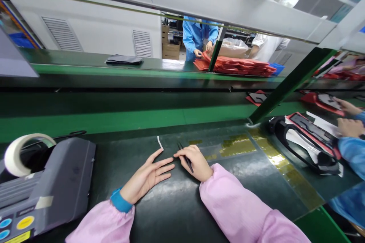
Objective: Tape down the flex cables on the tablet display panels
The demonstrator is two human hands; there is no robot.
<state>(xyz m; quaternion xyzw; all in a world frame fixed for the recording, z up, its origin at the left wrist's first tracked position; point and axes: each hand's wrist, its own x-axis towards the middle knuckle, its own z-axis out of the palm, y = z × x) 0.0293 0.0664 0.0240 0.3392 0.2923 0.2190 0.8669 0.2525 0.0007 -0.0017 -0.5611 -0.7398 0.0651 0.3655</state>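
My left hand (146, 178), with a blue band at its wrist, hovers palm turned inward and fingers spread. A thin bent white strip (160, 143) meets the tip of its thumb; whether it sticks there or lies on the bench behind, I cannot tell. Just to the right, my right hand (196, 161) is closed around dark tweezers (188, 163), whose points face up and away from me. The fingertips of both hands are almost touching above the dark green bench mat (165, 212).
A grey tape dispenser (68, 174) with a white tape roll (17, 155) stands at left. Yellowish tape patches (238, 145) cover the mat at right. Beyond them lie a black-edged piece (302, 140) and a co-worker's hands (350, 125). A green post (291, 83) rises behind.
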